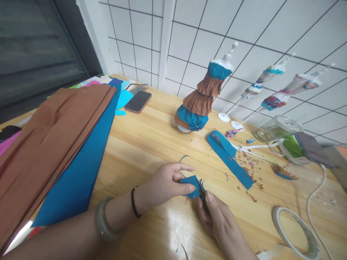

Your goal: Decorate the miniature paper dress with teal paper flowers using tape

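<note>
A small folded piece of blue crepe paper point(191, 182) with a notched edge is pinched between the thumb and fingers of my left hand point(169, 182). My right hand point(217, 213) is closed close beside it, thumb on top, around a thin dark item point(202, 193) that meets the paper's right edge. The fingers hide most of that item, so its kind is unclear. Narrow blue strips stick up where the two meet. Beyond the hands stands a small dress form point(204, 94) covered in blue and brown ruffled paper.
Brown paper sheets point(62, 119) over a blue sheet point(78, 173) lie left, near a phone point(138, 101). A blue paper strip point(230, 160), paper scraps point(251, 162), a tape roll point(296, 231), a glass jar point(279, 128) and a white cable point(311, 202) lie right. Two more dress forms point(294, 90) stand behind.
</note>
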A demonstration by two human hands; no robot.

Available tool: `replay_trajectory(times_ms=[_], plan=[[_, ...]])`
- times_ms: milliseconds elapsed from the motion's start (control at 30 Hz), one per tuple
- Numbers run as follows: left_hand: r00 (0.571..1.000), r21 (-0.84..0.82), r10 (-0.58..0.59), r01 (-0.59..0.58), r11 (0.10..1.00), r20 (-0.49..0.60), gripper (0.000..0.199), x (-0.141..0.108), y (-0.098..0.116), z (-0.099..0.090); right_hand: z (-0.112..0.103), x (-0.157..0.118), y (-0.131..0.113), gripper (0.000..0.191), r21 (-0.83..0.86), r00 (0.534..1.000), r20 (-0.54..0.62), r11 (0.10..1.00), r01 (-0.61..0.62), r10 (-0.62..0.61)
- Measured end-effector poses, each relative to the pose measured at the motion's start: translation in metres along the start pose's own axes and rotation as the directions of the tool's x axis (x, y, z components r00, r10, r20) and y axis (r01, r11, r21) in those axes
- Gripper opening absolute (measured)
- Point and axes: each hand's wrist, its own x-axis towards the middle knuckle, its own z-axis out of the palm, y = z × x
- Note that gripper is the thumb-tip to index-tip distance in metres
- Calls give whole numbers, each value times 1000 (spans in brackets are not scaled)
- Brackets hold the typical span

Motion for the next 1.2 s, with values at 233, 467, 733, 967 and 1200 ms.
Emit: replay_trajectory(times_ms=[233, 467, 733, 967, 1200], plan=[[1000, -58, -12, 12, 998, 6, 52, 0, 2, -1, 1, 0, -2, 46, -39, 1000, -25, 999, 6, -7], [1000, -32, -3, 3, 999, -3, 53, 0, 3, -3, 0, 1, 1, 45, -48, 1000, -21, 999, 16, -17], [1000, -46, -9, 10, 999, 9, 54, 2, 0, -3, 1, -1, 2, 44, 40, 998, 13, 998, -58, 57], [1000, -27, -10, 9, 1000, -4, 51, 2, -1, -1, 1, -1, 0, 44, 76, 997, 2, 994, -80, 81], [1000, -45, -16, 16, 999, -5, 51, 2, -1, -1, 2, 0, 0, 45, 62, 999, -14, 998, -34, 35]])
